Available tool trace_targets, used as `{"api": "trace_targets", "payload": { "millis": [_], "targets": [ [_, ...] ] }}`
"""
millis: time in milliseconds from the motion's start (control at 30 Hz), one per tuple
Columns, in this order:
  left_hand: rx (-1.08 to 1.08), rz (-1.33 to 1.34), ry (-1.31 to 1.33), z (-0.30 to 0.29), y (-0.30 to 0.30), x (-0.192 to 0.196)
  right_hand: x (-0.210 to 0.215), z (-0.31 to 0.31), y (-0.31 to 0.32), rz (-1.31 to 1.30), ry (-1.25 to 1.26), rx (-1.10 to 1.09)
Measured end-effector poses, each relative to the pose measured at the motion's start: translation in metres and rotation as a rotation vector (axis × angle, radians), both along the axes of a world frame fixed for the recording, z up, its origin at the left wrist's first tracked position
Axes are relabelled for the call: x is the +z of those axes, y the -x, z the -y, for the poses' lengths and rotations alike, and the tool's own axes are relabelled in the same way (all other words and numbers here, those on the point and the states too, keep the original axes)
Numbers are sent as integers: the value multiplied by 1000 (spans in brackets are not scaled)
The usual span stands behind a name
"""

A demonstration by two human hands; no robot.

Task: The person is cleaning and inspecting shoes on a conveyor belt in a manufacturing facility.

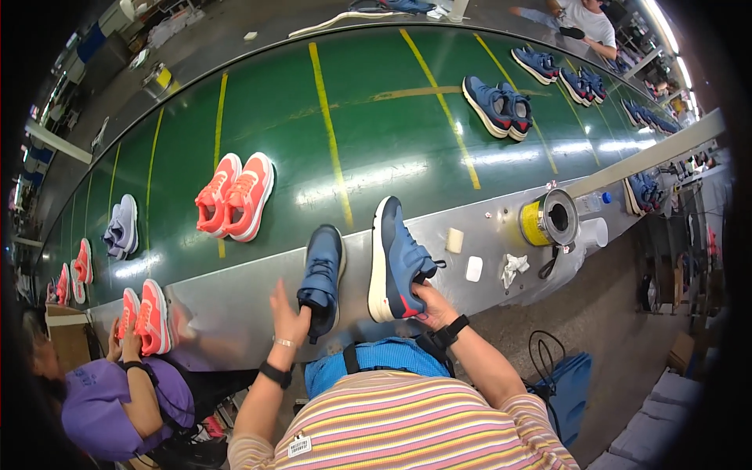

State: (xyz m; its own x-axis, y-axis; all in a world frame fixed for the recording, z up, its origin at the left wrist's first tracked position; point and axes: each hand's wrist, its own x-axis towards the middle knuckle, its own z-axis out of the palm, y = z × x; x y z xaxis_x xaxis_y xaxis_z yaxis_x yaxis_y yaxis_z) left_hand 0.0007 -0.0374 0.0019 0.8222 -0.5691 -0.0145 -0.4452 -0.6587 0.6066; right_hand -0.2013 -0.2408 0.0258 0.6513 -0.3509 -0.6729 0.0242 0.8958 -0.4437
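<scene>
In front of me are two blue sneakers. My left hand is beside the heel of the left sneaker, fingers stretched upward and apart from its side. The thumb side meets the shoe's collar; whether it presses there I cannot tell. That shoe points away from me over the metal ledge. My right hand is closed round the heel of the right sneaker, which is tilted so its thick white sole and red heel patch show. Part of my right fingers is hidden behind the shoe.
A green conveyor belt with yellow lines carries coral sneakers and several blue pairs, including blue sneakers. On the metal ledge stands a yellow-labelled tin near crumpled tissue. A co-worker in purple handles coral sneakers at left.
</scene>
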Motion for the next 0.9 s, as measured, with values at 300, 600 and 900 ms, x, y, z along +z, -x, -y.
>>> {"api": "trace_targets", "payload": {
  "millis": [300, 600, 900],
  "targets": [
    [-113, -1108, 506, 70, 52, 78, 49, -34, -36, 43, -43, -68],
    [-335, -1388, 578, 62, -14, 105, 22, 49, 124, -931, 1221, -202],
    [-354, -1489, 336, 53, -9, 53, -28, 124, 166, -1024, 1494, -160]
  ]
}}
